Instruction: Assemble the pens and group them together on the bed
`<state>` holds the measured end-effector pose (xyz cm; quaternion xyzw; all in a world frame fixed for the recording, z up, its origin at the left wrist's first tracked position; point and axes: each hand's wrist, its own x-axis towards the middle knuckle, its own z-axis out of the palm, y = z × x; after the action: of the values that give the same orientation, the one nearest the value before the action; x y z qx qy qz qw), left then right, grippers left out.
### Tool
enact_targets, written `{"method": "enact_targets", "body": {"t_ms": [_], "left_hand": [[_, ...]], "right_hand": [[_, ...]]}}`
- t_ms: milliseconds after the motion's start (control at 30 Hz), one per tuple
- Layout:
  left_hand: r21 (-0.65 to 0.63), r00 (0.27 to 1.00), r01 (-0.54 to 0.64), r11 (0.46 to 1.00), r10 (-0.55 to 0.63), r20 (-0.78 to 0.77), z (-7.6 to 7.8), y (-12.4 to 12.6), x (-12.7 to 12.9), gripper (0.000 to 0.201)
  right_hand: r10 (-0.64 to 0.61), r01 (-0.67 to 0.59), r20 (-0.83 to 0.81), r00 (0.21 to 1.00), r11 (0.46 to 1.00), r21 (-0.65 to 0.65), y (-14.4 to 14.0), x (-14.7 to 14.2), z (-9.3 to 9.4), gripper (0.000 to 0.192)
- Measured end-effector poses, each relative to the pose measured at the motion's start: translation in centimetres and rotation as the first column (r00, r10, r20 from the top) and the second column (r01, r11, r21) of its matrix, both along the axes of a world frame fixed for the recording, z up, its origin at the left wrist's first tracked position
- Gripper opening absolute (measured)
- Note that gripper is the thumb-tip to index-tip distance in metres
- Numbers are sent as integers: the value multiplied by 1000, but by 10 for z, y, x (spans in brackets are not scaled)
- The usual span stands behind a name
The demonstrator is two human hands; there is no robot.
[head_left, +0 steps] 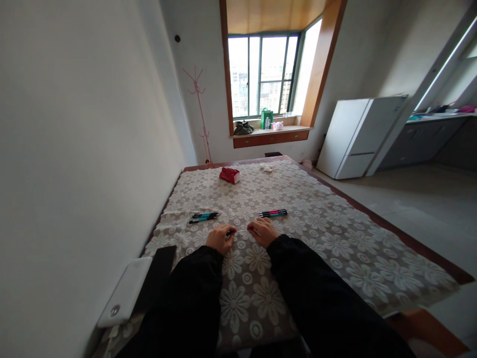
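Both my hands rest on a table covered by a flowered lace cloth (pixel 335 238). My left hand (pixel 220 238) is curled around a small dark pen-like object (pixel 228 233) whose tip shows between the fingers. My right hand (pixel 263 231) lies beside it with fingers bent, and something small and pale shows under its fingers; I cannot tell what. A group of blue pens (pixel 204 217) lies just beyond my left hand. A group of pens with red and blue barrels (pixel 273 213) lies just beyond my right hand.
A red box (pixel 229 175) and a small white item (pixel 267 168) sit at the table's far end. A white device (pixel 124 293) and a dark flat object (pixel 156 273) lie at the near left by the wall. A white fridge (pixel 357 136) stands at right.
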<state>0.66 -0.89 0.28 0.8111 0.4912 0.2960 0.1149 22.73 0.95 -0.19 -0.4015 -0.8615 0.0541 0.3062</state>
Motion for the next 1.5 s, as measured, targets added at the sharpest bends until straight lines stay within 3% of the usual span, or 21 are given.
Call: {"method": "enact_targets", "body": {"t_ms": [533,900,1200,1500], "left_hand": [[-52,998,-48,997,46,-48,10,-6,4,18],[-103,994,86,991,-93,-59,5,-3,1,29],[-44,981,189,981,-191,-35,0,-2,2,42],[-68,965,262,963,-262,-5,0,-2,4,56]], "right_hand": [[5,-4,33,999,999,-32,2,0,-6,4],[8,-8,2,1000,999,-35,3,1,-6,6],[42,-48,-99,994,997,-57,0,-2,-2,7],[58,-62,-124,991,998,-30,-4,-5,1,6]]}}
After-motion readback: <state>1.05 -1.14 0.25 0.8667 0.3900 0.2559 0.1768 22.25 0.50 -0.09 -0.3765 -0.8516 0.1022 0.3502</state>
